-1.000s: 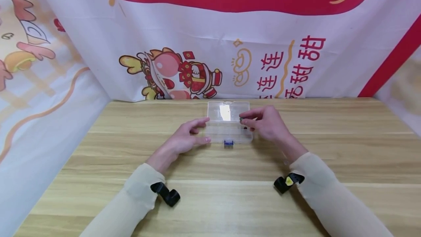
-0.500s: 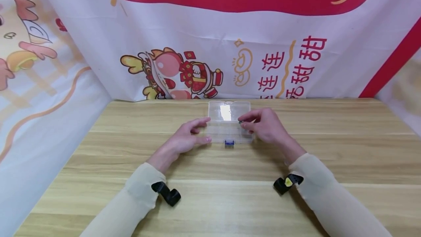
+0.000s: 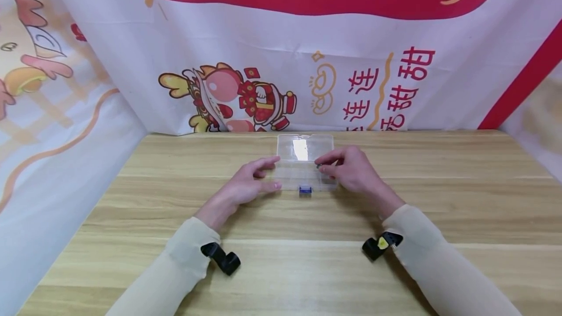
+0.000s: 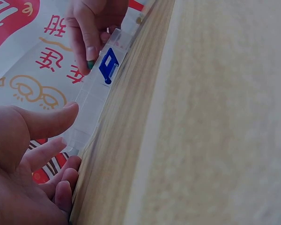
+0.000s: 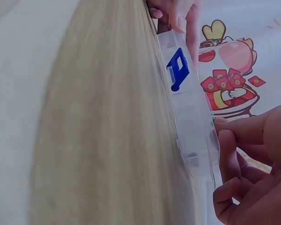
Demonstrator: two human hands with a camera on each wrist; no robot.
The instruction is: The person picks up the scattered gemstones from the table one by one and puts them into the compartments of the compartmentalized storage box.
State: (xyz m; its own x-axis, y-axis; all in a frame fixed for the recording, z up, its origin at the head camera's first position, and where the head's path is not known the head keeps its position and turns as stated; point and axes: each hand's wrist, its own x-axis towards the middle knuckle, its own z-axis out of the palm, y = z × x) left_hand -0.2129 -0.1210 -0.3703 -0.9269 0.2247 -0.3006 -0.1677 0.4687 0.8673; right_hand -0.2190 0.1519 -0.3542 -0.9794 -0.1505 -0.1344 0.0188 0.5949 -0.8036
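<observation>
A clear plastic compartment box [image 3: 291, 174] with a blue latch [image 3: 305, 190] lies near the table's back edge, its transparent lid [image 3: 287, 148] swung back. My left hand [image 3: 246, 182] is at its left side, thumb and forefinger spread and straight against the two left corners. Over the right-hand compartments, my right hand [image 3: 353, 169] pinches a small green piece [image 4: 91, 64] between thumb and forefinger; its exact kind is too small to tell. In the right wrist view, the fingers largely hide that piece, and dark small shapes show faintly through the box's near end.
The wood-grain table [image 3: 281, 267] stretches in front of the box. Behind it hangs a white and red printed cloth [image 3: 281, 33], reaching down to the table's back edge. Black wrist cameras sit at both cuffs.
My right hand has moved slightly left and down over the box, carrying the small green piece from the right edge inward. The left hand and the box have stayed in place.
</observation>
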